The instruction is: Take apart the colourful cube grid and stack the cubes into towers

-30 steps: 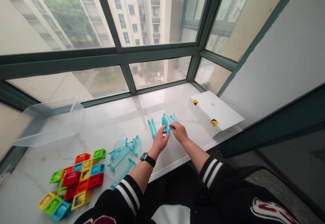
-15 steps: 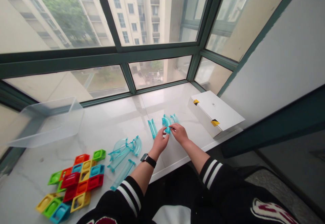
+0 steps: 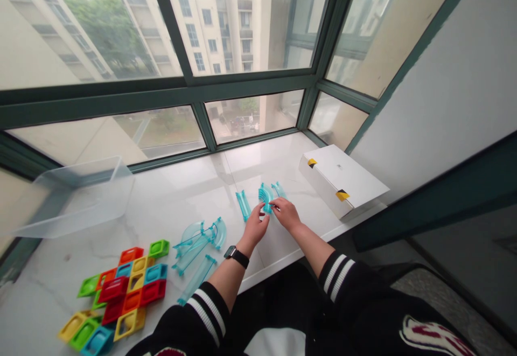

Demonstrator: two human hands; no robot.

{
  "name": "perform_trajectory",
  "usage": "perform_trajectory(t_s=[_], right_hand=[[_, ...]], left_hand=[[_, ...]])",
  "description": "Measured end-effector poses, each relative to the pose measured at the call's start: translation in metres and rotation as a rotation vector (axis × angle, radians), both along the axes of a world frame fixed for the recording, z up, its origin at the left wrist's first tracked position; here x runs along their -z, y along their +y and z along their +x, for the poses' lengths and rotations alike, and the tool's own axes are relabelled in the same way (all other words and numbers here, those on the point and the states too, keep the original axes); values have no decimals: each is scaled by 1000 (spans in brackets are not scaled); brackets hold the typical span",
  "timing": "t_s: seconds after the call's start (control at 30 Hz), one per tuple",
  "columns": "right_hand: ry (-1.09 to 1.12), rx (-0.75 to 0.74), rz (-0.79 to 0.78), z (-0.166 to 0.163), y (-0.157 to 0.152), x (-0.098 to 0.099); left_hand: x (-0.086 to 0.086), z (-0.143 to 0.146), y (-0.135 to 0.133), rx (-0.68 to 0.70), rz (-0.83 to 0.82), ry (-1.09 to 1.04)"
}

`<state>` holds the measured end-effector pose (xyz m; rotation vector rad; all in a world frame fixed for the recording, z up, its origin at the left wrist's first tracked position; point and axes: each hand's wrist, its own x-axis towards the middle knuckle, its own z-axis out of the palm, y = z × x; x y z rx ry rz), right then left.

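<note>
As left hand and right hand pinch a curved piece (turquoise), blocks occupy eight o'clock. A box marks two.

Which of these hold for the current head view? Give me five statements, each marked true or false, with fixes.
1. The left hand and right hand both have fingertips at a curved, ridged, translucent teal plastic piece. True.
2. The black-banded watch is on the right wrist. False: it is on the left wrist.
3. A white rectangular box with yellow-and-black tabs sits to the right of both hands. True.
4. The multicoloured plastic blocks lie to the right of the box. False: they lie far to its left, beyond the left forearm.
5. The clear rectangular plastic bin is closer to the green-framed window than the blocks are. True.
</note>
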<state>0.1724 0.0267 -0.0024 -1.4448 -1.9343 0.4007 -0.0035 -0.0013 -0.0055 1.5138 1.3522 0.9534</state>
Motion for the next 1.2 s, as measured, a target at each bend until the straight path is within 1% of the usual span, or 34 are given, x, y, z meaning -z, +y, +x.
perform_trajectory(t_s=[0.17,0.27,0.4,0.5,0.63,0.77,0.83,1.0,1.1,1.2], right_hand=[[-4,6,-3,0,0,2],[7,4,-16,1,-1,2],[21,7,-30,3,-2,6],[25,10,-25,5,-2,9],[28,9,-10,6,-2,11],[27,22,4,6,-2,11],[30,23,5,5,-3,11],[30,30,18,3,-3,12],[29,28,19,4,-3,12],[29,14,15,5,-4,11]], left_hand=[[2,-1,1,16,-17,3],[0,-1,0,16,-26,5],[-7,-5,-7,8,-29,-16],[-15,-16,-19,10,-25,-54],[-25,-48,-45,-5,-28,-120],[-33,-95,-78,-52,-54,-171],[-36,-119,-95,-96,-80,-178],[-37,-174,-135,-273,-133,-202],[-36,-198,-154,-356,-162,-191],[-33,-211,-166,-415,-189,-184]])
